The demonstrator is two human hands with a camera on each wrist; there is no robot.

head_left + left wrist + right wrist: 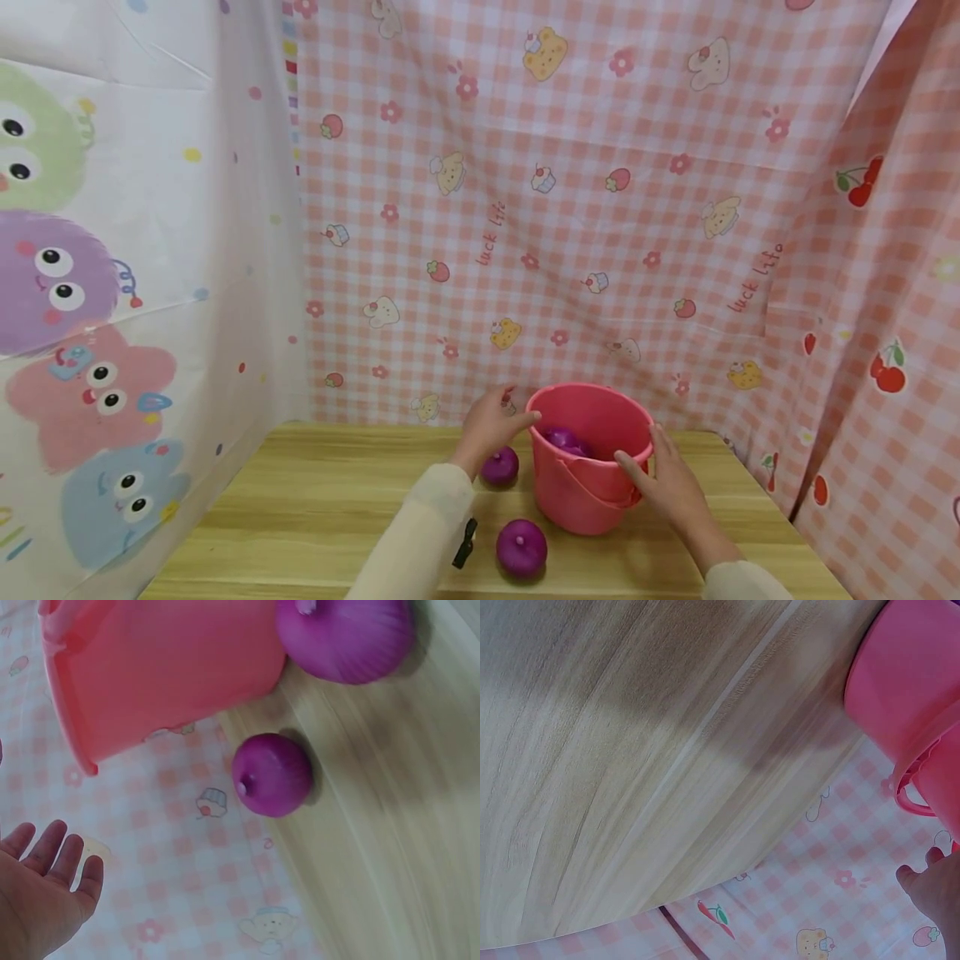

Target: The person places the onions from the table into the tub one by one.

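Observation:
A pink bucket [581,500] stands upright on the table, with purple onions [564,442] partly visible inside. My left hand [491,429] is at its left rim, thumb stretched out over the edge; in the left wrist view that hand's fingers [56,855] are loosely extended beside the bucket [172,660]. On the right, my right hand [671,479] spreads at the rim, thumb over the near edge and fingers along the right side. One red onion [500,468] lies beside the bucket, below the left hand. Another red onion [521,548] sits nearer the front.
The wood-grain table [315,508] carries everything. Between the left sleeve [420,533] and the front onion shows a small black strap-like piece [465,543]. A pink checked cloth [420,333] hangs behind the table, and a white cartoon-printed cloth [187,317] on the left.

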